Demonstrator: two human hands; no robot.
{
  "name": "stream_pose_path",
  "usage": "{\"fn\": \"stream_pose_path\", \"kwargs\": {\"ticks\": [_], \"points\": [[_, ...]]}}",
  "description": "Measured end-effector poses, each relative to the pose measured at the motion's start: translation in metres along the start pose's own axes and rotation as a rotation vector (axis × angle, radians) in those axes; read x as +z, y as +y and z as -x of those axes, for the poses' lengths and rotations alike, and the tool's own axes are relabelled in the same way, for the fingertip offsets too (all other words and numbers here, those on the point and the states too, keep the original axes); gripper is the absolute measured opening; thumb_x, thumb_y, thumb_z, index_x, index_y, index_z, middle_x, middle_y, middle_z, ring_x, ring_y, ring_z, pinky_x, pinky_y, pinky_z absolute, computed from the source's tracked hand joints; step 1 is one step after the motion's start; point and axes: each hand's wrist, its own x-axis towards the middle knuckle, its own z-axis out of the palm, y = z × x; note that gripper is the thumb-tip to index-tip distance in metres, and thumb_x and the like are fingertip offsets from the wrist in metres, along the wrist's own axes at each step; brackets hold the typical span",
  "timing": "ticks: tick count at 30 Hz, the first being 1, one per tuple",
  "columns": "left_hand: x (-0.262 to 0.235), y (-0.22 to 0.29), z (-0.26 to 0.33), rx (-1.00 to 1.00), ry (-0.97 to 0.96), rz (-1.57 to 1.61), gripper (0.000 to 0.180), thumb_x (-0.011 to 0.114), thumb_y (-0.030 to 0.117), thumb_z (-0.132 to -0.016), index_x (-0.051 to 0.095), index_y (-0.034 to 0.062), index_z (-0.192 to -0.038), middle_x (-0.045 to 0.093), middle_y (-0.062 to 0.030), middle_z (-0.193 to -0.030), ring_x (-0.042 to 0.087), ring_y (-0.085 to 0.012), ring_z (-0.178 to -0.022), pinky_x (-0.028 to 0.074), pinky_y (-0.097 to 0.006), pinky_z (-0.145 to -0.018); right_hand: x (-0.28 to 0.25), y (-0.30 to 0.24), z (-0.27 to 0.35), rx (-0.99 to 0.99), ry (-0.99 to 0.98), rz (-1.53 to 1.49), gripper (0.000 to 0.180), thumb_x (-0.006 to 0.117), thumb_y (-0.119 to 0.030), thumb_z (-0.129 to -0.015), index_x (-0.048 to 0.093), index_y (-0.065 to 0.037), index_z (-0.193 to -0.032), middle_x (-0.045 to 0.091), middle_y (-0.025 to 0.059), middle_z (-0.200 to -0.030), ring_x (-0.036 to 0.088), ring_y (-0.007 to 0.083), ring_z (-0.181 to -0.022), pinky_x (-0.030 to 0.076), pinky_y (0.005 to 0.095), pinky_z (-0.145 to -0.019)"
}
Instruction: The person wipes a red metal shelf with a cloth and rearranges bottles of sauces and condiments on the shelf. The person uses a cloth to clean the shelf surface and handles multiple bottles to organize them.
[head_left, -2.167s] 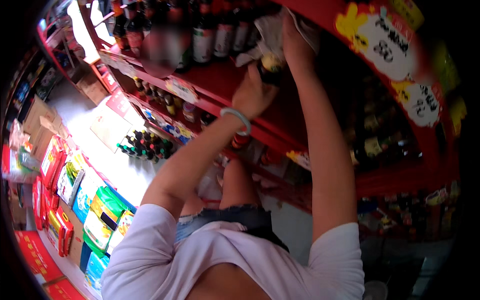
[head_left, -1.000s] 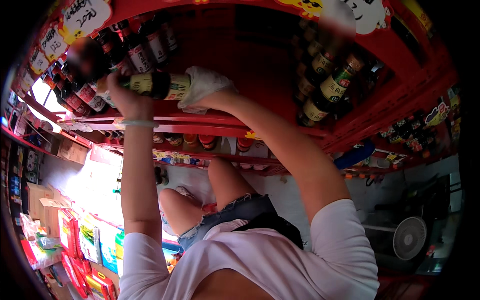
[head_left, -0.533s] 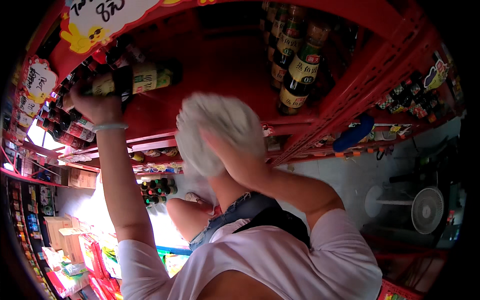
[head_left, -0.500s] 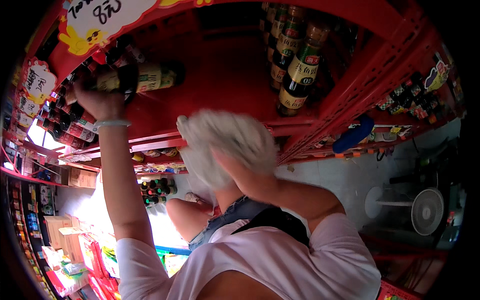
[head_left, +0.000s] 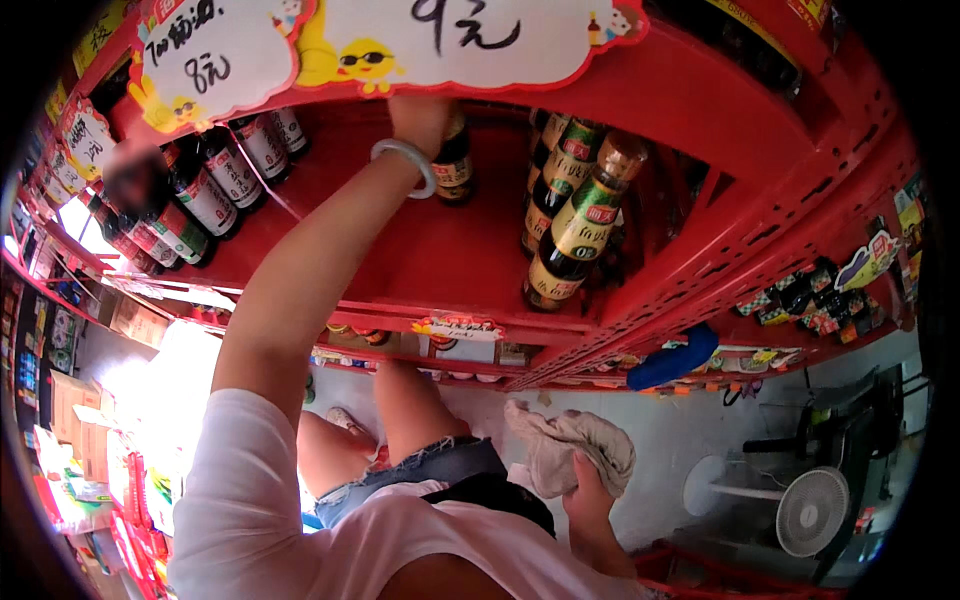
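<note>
My left hand point(head_left: 421, 124) reaches into the red shelf point(head_left: 400, 265), at the neck of a dark sauce bottle point(head_left: 455, 172) with a cream label. The bottle appears upright, and its top and my fingertips are partly hidden behind the shelf's upper rail and a price sign. To its right stands a row of matching sauce bottles point(head_left: 590, 225). Low on the right, away from the shelf, my right hand point(head_left: 588, 488) grips a crumpled beige cloth point(head_left: 570, 448).
Other dark bottles point(head_left: 205, 190) line the shelf's left side. Large price signs point(head_left: 470, 45) hang from the upper rail. A blue rolled object point(head_left: 675, 357) sits by the right-hand shelf. On the floor at right stands a white fan point(head_left: 812, 510); cartons point(head_left: 80, 420) are at left.
My left hand has moved right from the left-side bottles, and its bottle has gone from lying tilted to upright. My right hand has drawn the cloth down and right, away from the shelf.
</note>
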Motion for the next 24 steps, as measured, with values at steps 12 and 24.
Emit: {"fn": "stream_pose_path", "kwargs": {"ticks": [12, 24], "points": [[0.078, 0.023, 0.001, -0.187, -0.383, -0.059, 0.049, 0.067, 0.026, -0.078, 0.053, 0.0029, -0.118, 0.059, -0.0176, -0.115, 0.052, -0.0302, -0.113, 0.039, -0.037, -0.097, -0.005, 0.000, -0.019, -0.027, 0.056, -0.095, 0.035, 0.056, -0.003, -0.077, 0.051, 0.005, -0.111, 0.059, 0.0163, -0.109, 0.057, 0.0249, -0.100, 0.044, 0.0370, -0.093], [0.028, 0.044, 0.050, -0.662, -0.553, 0.178, 0.053, 0.074, 0.040, -0.068, 0.061, -0.0001, -0.102, 0.063, -0.0232, -0.098, 0.061, -0.0345, -0.095, 0.049, -0.041, -0.081, -0.003, 0.009, -0.031, 0.066, 0.080, -0.168, 0.038, 0.056, -0.007, -0.081, 0.048, 0.002, -0.117, 0.056, 0.0157, -0.113, 0.055, 0.0277, -0.105, 0.042, 0.0398, -0.096]]}}
